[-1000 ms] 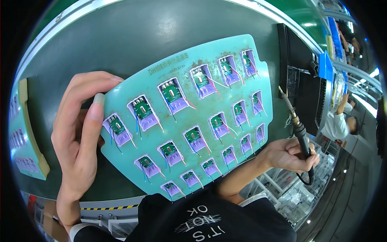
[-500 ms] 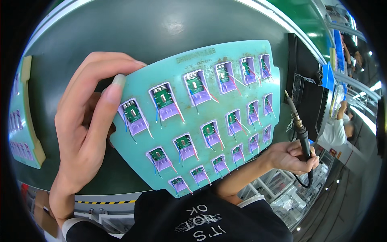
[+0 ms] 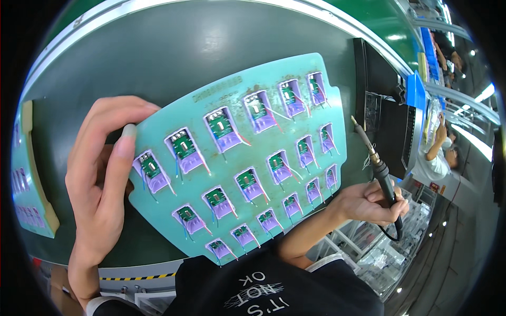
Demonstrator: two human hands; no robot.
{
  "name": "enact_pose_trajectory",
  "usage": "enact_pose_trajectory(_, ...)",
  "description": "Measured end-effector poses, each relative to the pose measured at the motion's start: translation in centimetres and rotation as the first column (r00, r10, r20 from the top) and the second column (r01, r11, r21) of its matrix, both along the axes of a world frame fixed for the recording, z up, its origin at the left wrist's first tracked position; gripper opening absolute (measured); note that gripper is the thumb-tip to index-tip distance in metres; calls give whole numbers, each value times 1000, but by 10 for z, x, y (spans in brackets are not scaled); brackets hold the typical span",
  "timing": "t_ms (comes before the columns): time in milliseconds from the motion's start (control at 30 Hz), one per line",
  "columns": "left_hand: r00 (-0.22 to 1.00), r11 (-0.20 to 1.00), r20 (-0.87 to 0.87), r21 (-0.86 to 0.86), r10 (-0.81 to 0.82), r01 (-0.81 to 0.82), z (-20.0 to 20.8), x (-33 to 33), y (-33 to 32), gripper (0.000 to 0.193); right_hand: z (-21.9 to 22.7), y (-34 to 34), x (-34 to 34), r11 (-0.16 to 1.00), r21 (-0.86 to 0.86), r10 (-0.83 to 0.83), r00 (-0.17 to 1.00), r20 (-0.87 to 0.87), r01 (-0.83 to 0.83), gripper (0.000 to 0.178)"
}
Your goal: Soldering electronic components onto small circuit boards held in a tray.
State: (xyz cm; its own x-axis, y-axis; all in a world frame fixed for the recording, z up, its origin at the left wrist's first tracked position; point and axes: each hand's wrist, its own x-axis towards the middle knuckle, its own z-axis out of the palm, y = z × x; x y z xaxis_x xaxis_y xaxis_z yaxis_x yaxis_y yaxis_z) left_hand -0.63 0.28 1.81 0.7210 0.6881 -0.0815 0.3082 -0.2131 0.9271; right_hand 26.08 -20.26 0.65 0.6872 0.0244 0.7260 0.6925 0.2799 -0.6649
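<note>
My left hand [image 3: 103,174] grips the left edge of a light-green fixture board [image 3: 158,197], thumb on the face and fingers behind. The board is tilted up above the table. Its rows of cutouts hold several purple housings [image 3: 230,142], each with a small green circuit board [image 3: 183,148] and thin red, blue and white wires poking out. Off the board's right side, my right hand [image 3: 373,203] is closed round the black handle of a soldering iron [image 3: 380,171]. The iron's tip points up and away, apart from the board.
A second fixture board [image 3: 37,221] lies at the far left of the dark green table [image 3: 211,47]. Black equipment [image 3: 387,116] and a blue bin [image 3: 415,87] stand at the right. Clear plastic trays [image 3: 379,268] sit below at the right. Another person [image 3: 435,158] is farther right.
The board and my left hand have shifted left and slightly down in view, and the board has turned a little. My right hand with the soldering iron has also moved left.
</note>
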Motion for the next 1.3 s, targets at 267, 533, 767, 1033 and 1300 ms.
enact_pose_trajectory(267,999,993,24,108,47,-49,0,7,-1,21,1,3,1,998,10,-65,998,-13,65,25)
enact_pose_trajectory(533,999,993,52,117,9,-15,-3,9,-1,22,0,4,2,999,-19,-31,999,-38,30,26)
enact_pose_trajectory(767,997,996,79,85,17,-24,-6,13,-2,21,-1,1,7,998,2,-68,997,-38,68,24)
enact_pose_trajectory(1033,997,988,65,146,32,-41,-1,5,-1,20,-1,4,2,995,-52,-81,996,-23,80,24)
enact_pose_trajectory(1300,990,984,138,171,34,-57,-5,10,-2,18,0,5,5,997,-36,-63,998,-8,63,23)
